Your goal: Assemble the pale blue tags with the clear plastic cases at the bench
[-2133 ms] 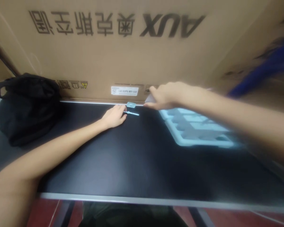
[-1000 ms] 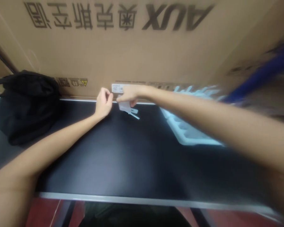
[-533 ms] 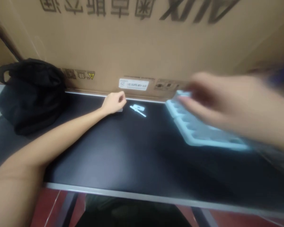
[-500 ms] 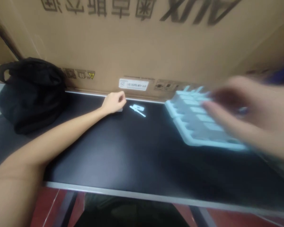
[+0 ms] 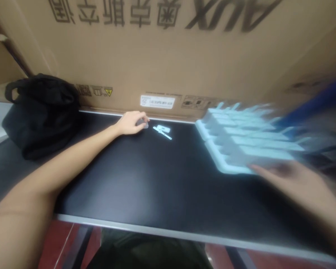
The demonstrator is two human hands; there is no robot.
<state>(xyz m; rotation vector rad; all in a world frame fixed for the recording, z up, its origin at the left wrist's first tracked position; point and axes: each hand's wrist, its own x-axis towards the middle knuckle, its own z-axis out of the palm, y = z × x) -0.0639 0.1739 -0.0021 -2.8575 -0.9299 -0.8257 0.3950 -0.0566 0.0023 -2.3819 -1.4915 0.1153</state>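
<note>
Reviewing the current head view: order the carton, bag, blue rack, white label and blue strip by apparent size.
1. Carton
2. Bag and blue rack: too alike to rank, the rack being partly blurred and covered
3. White label
4. Blue strip
</note>
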